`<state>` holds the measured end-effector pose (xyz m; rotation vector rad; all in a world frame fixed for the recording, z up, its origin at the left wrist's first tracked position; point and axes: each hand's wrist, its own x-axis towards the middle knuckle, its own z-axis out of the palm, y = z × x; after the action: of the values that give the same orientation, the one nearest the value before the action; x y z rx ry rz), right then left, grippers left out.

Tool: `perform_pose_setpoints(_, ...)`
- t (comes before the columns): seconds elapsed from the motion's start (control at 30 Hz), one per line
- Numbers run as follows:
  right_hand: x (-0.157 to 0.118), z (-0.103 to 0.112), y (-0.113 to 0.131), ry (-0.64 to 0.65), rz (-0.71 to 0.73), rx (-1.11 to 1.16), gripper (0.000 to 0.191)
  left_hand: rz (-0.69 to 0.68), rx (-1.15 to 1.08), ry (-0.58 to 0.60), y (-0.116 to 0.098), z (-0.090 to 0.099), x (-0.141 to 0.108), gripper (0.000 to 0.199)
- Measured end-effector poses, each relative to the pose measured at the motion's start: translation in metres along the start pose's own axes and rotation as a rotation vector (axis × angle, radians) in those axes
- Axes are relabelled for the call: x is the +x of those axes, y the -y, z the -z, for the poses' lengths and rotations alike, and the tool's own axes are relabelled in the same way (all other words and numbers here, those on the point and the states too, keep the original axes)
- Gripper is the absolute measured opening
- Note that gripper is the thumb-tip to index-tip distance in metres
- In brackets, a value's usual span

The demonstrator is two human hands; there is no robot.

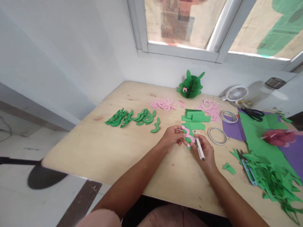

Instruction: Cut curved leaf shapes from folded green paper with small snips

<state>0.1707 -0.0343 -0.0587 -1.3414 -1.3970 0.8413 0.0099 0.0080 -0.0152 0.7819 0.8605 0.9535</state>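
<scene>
Between my hands, just above the table, is a strip of green paper (192, 133) with a pink curved paper cutout (188, 132) lying flat against it. My left hand (174, 138) pinches the left side of the strip. In my right hand (205, 149) is a white marker (200, 148) with a dark tip pointing up; the fingers of that hand also touch the strip's lower right edge. Folded green paper strips (197, 116) lie just beyond my hands. To the left are curved green cutouts (155, 125), several of them in overlapping rows.
Pink cutouts lie in two piles (163, 104). A green paper honeycomb figure (190, 86) stands at the wall. To the right are tape rolls (217, 135), thread snips (247, 168), green scraps (274, 176), black scissors (252, 113), a small fan (236, 93) and a clear bottle (262, 94).
</scene>
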Motion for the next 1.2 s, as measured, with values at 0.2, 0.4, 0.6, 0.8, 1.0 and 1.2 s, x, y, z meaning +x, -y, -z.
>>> perform_pose_setpoints(0.2,0.0005,-0.0004,0.0001,0.006,-0.009,-0.011,0.042,0.005,-0.047,-0.056,-0.0018,-0.002,-0.0012,0.022)
perform_pose_setpoints(0.4,0.0007,0.0,0.0029,0.022,-0.031,0.008,0.044,-0.004,-0.064,-0.057,-0.0017,-0.0033,-0.0022,0.013)
perform_pose_setpoints(0.6,0.0006,0.0008,0.0024,0.028,-0.011,-0.019,0.045,0.007,-0.089,-0.055,-0.0027,-0.003,-0.0029,0.012)
perform_pose_setpoints(0.8,0.0002,0.0005,0.0016,0.014,0.026,-0.041,0.046,0.011,-0.08,-0.074,-0.0012,-0.0022,-0.0008,0.011)
perform_pose_setpoints(1.0,-0.0005,0.0003,0.0015,0.025,0.017,-0.028,0.045,-0.02,-0.075,-0.073,0.0002,-0.0015,0.0008,0.011)
perform_pose_setpoints(1.2,-0.0004,-0.0006,0.0046,0.031,-0.001,0.024,0.041,-0.046,-0.074,-0.104,-0.0014,-0.0021,-0.0002,0.014)
